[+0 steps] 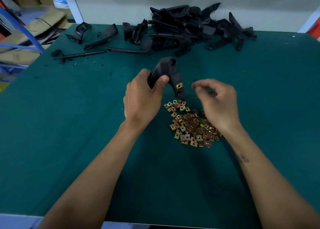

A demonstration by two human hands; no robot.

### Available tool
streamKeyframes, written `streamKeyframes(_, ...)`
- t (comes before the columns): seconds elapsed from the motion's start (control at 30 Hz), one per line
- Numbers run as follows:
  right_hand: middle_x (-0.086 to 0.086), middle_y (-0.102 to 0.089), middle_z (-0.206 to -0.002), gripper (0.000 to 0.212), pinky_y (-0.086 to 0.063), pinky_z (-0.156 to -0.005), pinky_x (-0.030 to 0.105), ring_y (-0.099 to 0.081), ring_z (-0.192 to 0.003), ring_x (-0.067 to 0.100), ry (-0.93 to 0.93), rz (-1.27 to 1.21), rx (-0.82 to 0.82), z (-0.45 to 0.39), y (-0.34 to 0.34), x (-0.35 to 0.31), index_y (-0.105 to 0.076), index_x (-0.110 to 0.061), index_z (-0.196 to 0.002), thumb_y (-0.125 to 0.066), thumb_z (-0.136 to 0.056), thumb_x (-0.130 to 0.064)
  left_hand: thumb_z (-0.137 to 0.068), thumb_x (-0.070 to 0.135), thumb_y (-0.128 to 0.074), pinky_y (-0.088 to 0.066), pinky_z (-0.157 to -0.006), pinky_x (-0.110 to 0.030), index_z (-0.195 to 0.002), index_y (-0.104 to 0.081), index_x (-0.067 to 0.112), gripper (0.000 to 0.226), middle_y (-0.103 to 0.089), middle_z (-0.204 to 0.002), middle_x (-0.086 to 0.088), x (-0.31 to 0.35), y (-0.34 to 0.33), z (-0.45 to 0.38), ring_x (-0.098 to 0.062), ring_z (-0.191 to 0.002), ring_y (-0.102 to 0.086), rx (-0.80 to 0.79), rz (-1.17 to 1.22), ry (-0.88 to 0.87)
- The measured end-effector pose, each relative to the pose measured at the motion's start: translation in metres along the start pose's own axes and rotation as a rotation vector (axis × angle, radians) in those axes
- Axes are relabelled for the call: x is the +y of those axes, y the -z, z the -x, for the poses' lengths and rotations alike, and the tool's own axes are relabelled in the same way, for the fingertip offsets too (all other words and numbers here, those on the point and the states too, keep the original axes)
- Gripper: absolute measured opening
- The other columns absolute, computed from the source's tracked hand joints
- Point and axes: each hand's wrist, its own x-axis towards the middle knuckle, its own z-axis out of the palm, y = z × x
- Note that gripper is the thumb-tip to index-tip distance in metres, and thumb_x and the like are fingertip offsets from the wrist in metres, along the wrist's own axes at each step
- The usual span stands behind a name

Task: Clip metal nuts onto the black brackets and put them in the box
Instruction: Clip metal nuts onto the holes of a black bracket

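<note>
Bracket [166, 74] sits in my left hand [141, 97], one nut [179, 85] clipped; right hand [219, 101] half-curled, apparently empty. Loose grip could twist it, unseating that nut.

On the table [69, 124], the nut pile [192, 124] lies before the bracket heap [181, 29] at the back.

light: dim, even, seems overhead
shadows: soft, dark under forearms on green mat [69, 124]
glare: faint sheen on nut pile [192, 124]
blur: right hand [220, 100] motion-smeared above nut pile; left of mat, clutter soft
distortion: wide-angle bend at mat edges, corners dark
</note>
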Motion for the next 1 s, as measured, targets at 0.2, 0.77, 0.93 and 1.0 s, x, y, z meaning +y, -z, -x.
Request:
streamKeyframes(0.2, -0.010, -0.067, -0.100, 0.014, -0.052, -0.086, 0.028, -0.062, -0.096, 0.010, 0.082, 0.378, -0.248, -0.008, -0.008, 0.015, -0.079, -0.019, -0.105, -0.069, -0.096, -0.020, -0.081, 0.082, -0.046, -0.052, -0.060, -0.056, -0.080, -0.051, 0.012, 0.070, -0.066, -0.072, -0.007, 0.004, 0.004, -0.003, -0.034, -0.066, -0.062, -0.033, 0.085, 0.012)
streamKeyframes(0.77, -0.016, -0.068, -0.095, 0.022, -0.051, -0.077, 0.012, -0.065, -0.085, 0.004, 0.048, 0.125, -0.195, -0.012, 0.013, 0.008, -0.074, -0.026, -0.111, -0.064, -0.099, -0.009, -0.082, 0.082, -0.047, -0.053, -0.061, -0.057, -0.080, -0.050, 0.015, 0.067, -0.066, -0.071, -0.007, -0.001, 0.001, -0.004, -0.031, -0.068, -0.065, -0.079, 0.094, -0.008)
streamKeyframes(0.93, -0.008, -0.078, -0.087, 0.027, -0.055, -0.078, 0.020, -0.071, -0.083, 0.007, -0.036, -0.287, -0.020, -0.008, 0.010, -0.008, -0.077, -0.025, -0.094, -0.070, -0.093, 0.001, -0.082, 0.083, -0.046, -0.047, -0.056, -0.050, -0.077, -0.047, 0.016, 0.068, -0.062, -0.068, -0.007, 0.000, 0.001, -0.002, -0.033, -0.064, -0.057, -0.137, 0.073, -0.073)
streamKeyframes(1.0, 0.002, -0.080, -0.089, 0.022, -0.057, -0.081, 0.023, -0.076, -0.089, 0.015, -0.105, -0.475, 0.021, -0.005, 0.005, -0.014, -0.077, -0.016, -0.091, -0.072, -0.088, 0.006, -0.082, 0.082, -0.047, -0.041, -0.052, -0.042, -0.075, -0.045, 0.019, 0.063, -0.058, -0.065, -0.002, -0.001, 0.000, -0.001, -0.030, -0.060, -0.053, -0.163, 0.047, -0.105)
